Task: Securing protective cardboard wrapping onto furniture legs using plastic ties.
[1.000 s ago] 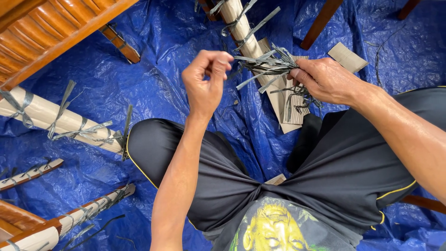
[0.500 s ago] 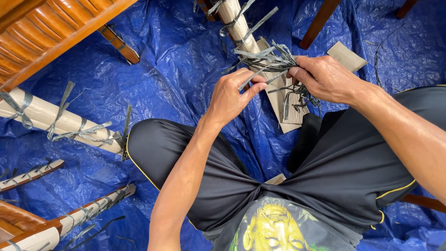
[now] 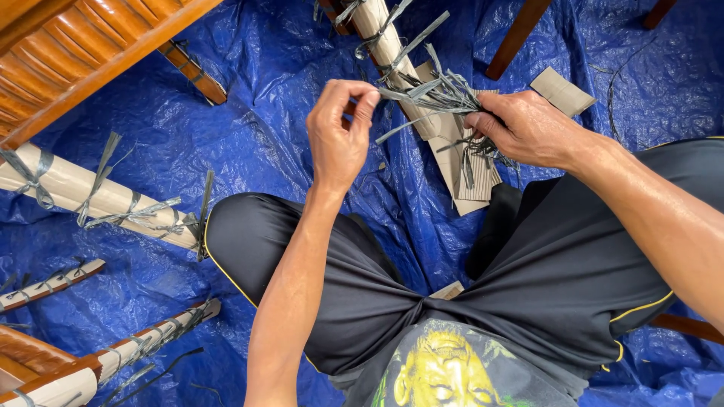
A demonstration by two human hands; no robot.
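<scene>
Person sits cross-legged on a blue tarp (image 3: 249,98), head view looks straight down at both hands. Left hand (image 3: 339,136) is raised, thumb and fingertips pinched on the end of one grey plastic strap (image 3: 396,94) that runs across to the right. Right hand (image 3: 528,128) is clenched around a bundle of cut grey straps (image 3: 445,94), loose ends fanning out up and left of the fist. Bundle sits just above a cardboard-wrapped furniture leg (image 3: 385,38) that lies on the tarp and runs from top centre down towards the right knee; flattened cardboard (image 3: 471,177) lies under the right hand. A loose cardboard piece (image 3: 562,90) lies just right of that hand. Far left: another cardboard-wrapped leg (image 3: 90,196) bound with grey straps, two thinner wrapped pieces (image 3: 151,339) below it. Wooden slatted furniture (image 3: 83,53) in the top left corner. Black shorts (image 3: 377,294) fill the lower frame
</scene>
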